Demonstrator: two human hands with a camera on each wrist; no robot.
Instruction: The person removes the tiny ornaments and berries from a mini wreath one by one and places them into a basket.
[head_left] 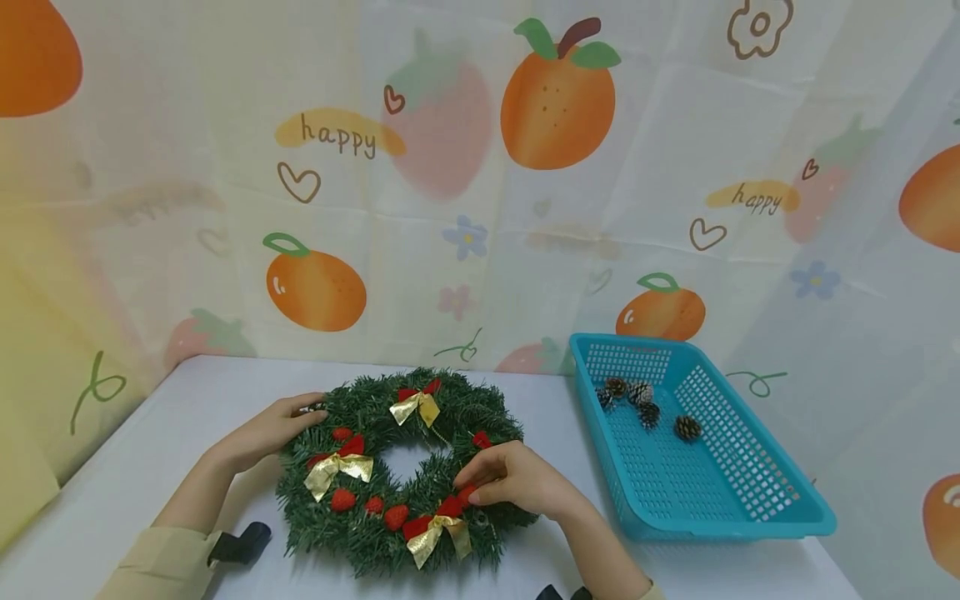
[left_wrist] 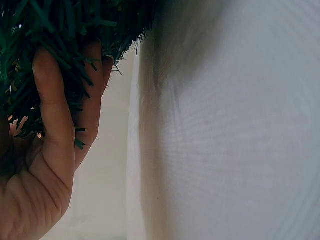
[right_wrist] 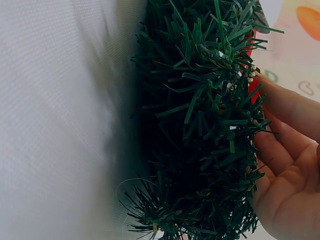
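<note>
Green wreath (head_left: 483, 408) | left hand (head_left: 272, 425), right hand (head_left: 521, 482) touching | backdrop (head_left: 480, 279) (reads "happy")

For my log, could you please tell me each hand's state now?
Left hand: holding the wreath by its edge.
Right hand: pinching a red decoration.

I saw from afar a round green wreath (head_left: 476, 408) of rough, bristly plastic, glossy gold ribbon bows (head_left: 408, 408), a smooth rectangular turquoise plastic basket (head_left: 671, 487), a matt white tablecloth (head_left: 225, 392)
</note>
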